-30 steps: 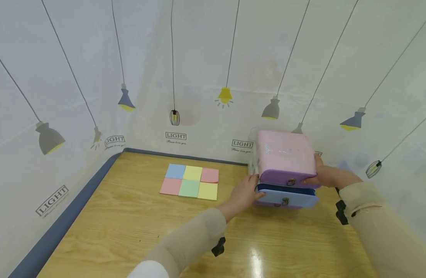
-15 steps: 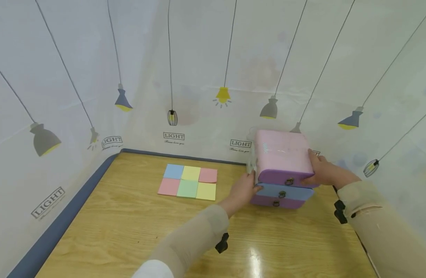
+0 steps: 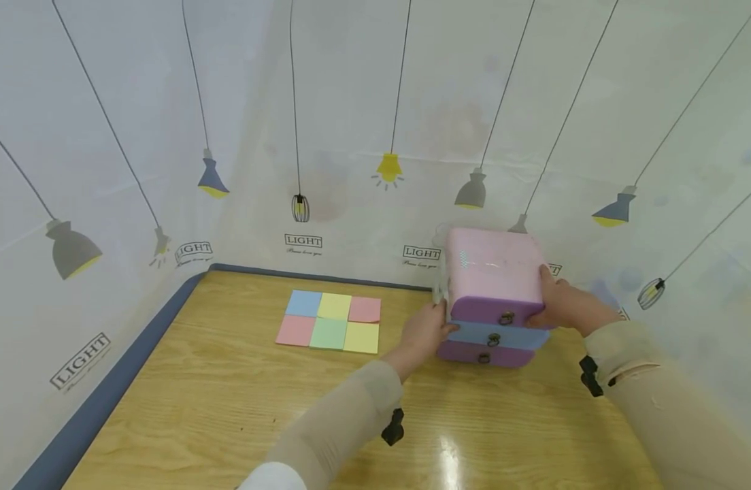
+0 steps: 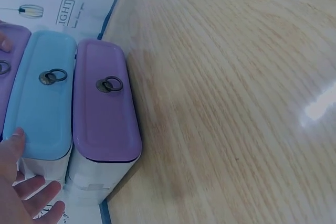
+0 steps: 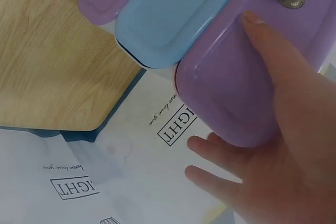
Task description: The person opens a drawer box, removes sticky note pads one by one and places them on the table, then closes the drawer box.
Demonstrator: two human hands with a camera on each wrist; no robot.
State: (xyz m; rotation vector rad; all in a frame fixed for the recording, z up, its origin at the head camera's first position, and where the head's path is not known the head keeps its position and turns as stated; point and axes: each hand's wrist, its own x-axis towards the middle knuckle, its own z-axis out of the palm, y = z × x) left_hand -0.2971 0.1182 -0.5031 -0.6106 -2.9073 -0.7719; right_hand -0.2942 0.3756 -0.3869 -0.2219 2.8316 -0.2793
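The small cabinet, with its pink top (image 3: 494, 262), has three drawer fronts, all flush or nearly so: purple (image 3: 482, 309), light blue (image 3: 473, 334) and purple (image 3: 510, 355), each with a ring pull. My left hand (image 3: 423, 333) is at its left side. In the left wrist view that thumb touches the end of the blue front (image 4: 44, 98), its other fingers spread beside the cabinet. My right hand (image 3: 571, 306) touches the upper right edge. The right wrist view shows its thumb on the top purple front (image 5: 226, 82), fingers extended past the side.
Six coloured paper squares, among them a green one (image 3: 328, 333), lie in two rows on the wooden table (image 3: 228, 388), left of the cabinet. A cloth backdrop (image 3: 339, 102) with printed lamps stands behind and at the sides, close to the cabinet's back.
The blue middle drawer, which stood out from the cabinet, has moved in and now lines up with the others. Both hands stay at the cabinet's sides. The head view has shifted slightly.
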